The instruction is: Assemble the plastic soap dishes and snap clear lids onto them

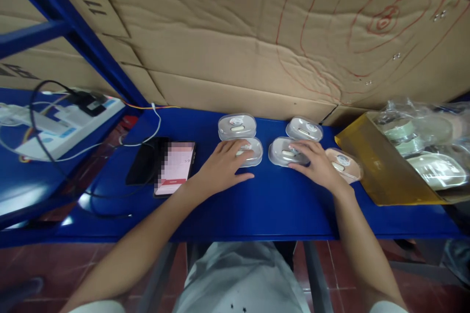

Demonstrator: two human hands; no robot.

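Several oval plastic cases with clear lids lie on the blue table. My left hand, fingers spread, rests over the front left case and covers part of it. Behind that one sits another whitish case with a round sticker. My right hand has its fingers apart at the right side of the front middle case. A further case lies behind it, and a peach-coloured case is beside my right wrist.
A phone with a lit screen and a black object lie at left, near cables and a white power strip. At right stands a yellow-brown box of bagged cases. Cardboard walls the back.
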